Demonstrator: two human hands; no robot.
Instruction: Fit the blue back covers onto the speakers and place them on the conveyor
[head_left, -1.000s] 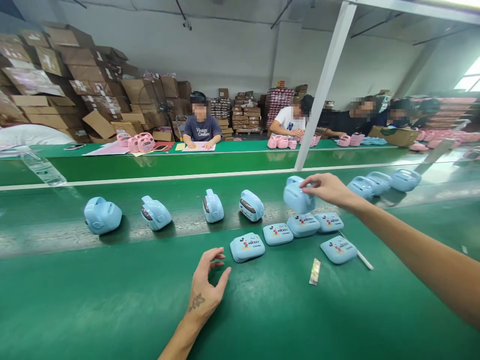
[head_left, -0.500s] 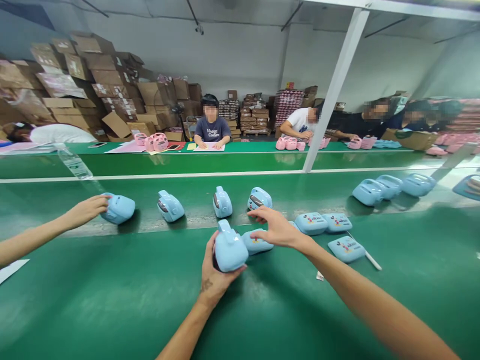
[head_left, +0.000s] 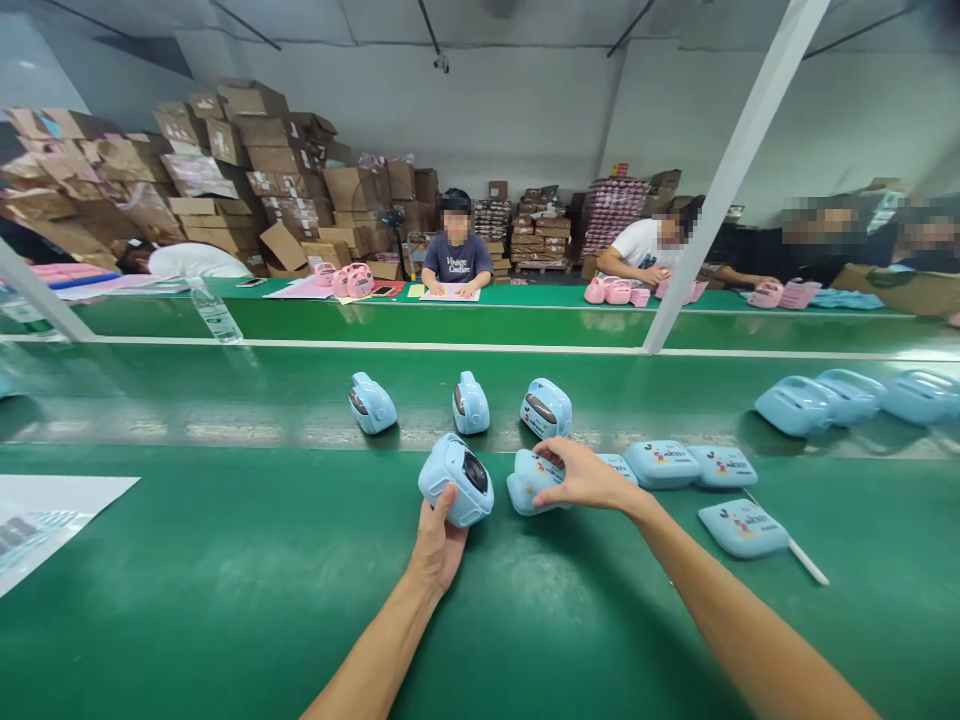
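My left hand point(head_left: 442, 540) holds up a light-blue plastic housing point(head_left: 442, 475), its dark oval opening turned to the right. To the right of it, my right hand point(head_left: 577, 475) has thumb and fingers closed on a light-blue printed cover point(head_left: 531, 465), low over the table; the fingers hide part of it. Another pale-blue edge shows just under that cover, and I cannot tell whether it is a separate piece. Beyond my hands stand three blue housings with handles: one on the left point(head_left: 373, 405), one in the middle point(head_left: 471, 403) and one on the right point(head_left: 547, 408).
More printed covers point(head_left: 661, 465) lie right of my hand, with one cover point(head_left: 742, 528) nearer me beside a white stick point(head_left: 808, 562). Several blue handled parts point(head_left: 795, 405) stand farther right. A printed sheet point(head_left: 45, 520) lies left. Co-workers sit across the green table point(head_left: 247, 600).
My left hand has turned the housing so its dark opening shows. My right hand has come down and closed on a printed cover. The view has swung left; the other person's hand is out of sight.
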